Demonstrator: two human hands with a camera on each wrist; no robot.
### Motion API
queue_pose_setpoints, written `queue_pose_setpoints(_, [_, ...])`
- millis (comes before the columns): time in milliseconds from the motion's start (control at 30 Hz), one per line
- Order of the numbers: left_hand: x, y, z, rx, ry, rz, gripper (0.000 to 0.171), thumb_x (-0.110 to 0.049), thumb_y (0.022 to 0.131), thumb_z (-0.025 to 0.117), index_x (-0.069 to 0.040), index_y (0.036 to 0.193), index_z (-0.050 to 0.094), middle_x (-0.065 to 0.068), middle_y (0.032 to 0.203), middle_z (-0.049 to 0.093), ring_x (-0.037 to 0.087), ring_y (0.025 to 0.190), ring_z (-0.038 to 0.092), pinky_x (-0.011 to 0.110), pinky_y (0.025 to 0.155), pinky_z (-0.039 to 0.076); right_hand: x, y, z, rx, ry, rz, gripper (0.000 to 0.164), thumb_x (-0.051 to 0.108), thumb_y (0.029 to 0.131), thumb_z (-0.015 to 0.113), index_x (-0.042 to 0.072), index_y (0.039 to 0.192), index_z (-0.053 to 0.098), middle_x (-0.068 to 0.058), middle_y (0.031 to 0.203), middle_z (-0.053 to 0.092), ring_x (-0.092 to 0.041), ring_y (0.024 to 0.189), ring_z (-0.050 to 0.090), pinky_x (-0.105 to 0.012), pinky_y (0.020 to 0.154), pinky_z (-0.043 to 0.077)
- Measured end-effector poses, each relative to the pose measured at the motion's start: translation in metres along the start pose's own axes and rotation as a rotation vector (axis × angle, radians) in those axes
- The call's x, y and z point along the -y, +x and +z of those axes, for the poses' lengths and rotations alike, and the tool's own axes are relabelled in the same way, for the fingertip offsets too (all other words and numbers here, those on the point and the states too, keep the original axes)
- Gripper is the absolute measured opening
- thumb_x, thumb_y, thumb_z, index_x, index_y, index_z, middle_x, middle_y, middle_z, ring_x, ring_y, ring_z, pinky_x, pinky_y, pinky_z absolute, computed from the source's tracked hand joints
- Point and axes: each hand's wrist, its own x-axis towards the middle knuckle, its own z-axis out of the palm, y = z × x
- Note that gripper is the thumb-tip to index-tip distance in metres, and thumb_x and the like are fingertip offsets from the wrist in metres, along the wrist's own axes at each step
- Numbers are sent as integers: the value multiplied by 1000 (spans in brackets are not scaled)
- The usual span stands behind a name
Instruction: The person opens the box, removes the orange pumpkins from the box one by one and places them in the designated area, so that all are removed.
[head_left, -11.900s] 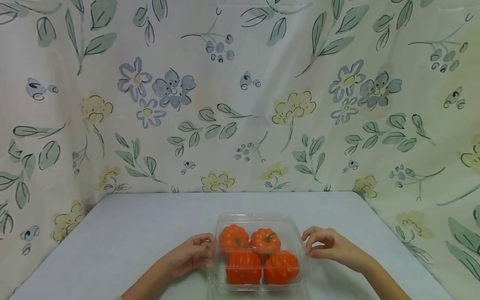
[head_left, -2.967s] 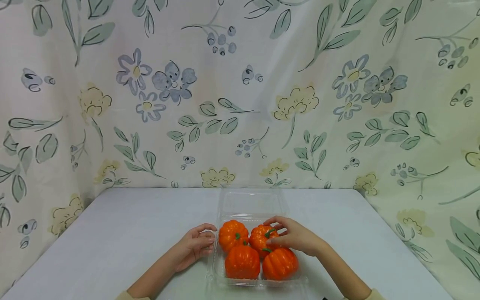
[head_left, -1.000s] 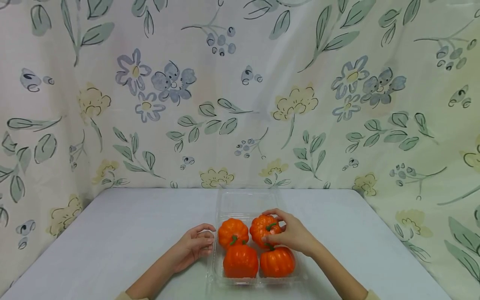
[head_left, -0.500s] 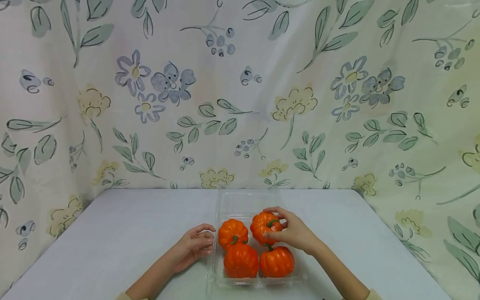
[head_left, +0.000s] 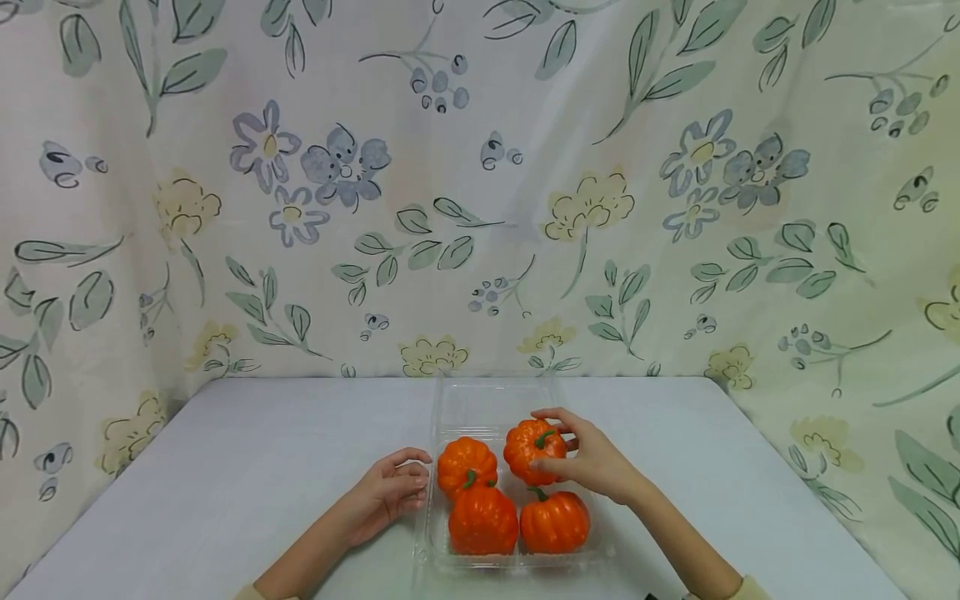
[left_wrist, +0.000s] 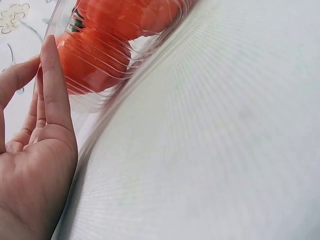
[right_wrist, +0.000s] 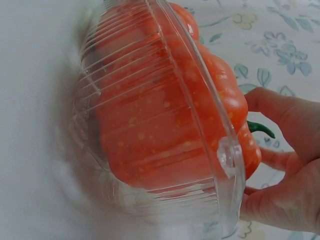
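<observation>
In the head view, a clear plastic clamshell container (head_left: 517, 562) lies with its lid (head_left: 495, 404) folded back. My right hand (head_left: 592, 454) grips the small back-right pumpkin (head_left: 531, 442), glossy orange with a green stem, thumb in front and fingers behind. It sits slightly higher than the other pumpkins. A back-left pumpkin (head_left: 465, 462), a front-left pumpkin (head_left: 483, 521) and a front-right pumpkin (head_left: 555, 523) lie in the tray. At the left rim, my left hand (head_left: 390, 492) pinches the container's edge. The left wrist view shows its thumb and a straight finger (left_wrist: 52, 85) there.
White cloth covers the table (head_left: 300, 433) on both sides of the container. Behind it hangs a floral curtain (head_left: 480, 292). The container's ribbed side wall (right_wrist: 150, 190) rises around the pumpkins in the right wrist view.
The lid, shut over the pumpkins in the oldest frame, is now folded back. My right hand has taken hold of the back-right pumpkin and raised it slightly. My left hand has stayed put lately.
</observation>
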Motion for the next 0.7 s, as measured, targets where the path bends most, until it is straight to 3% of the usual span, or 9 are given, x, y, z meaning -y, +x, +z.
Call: queue_pose_setpoints(700, [1, 1, -2, 4, -1, -1, 19, -4, 107, 54, -13, 124, 54, -6, 98, 66, 7, 85, 68, 20, 82, 60, -6, 3, -9, -56, 10, 38, 62, 21, 89, 83, 11, 145, 57, -17, 135, 63, -30, 108, 62, -41, 86, 62])
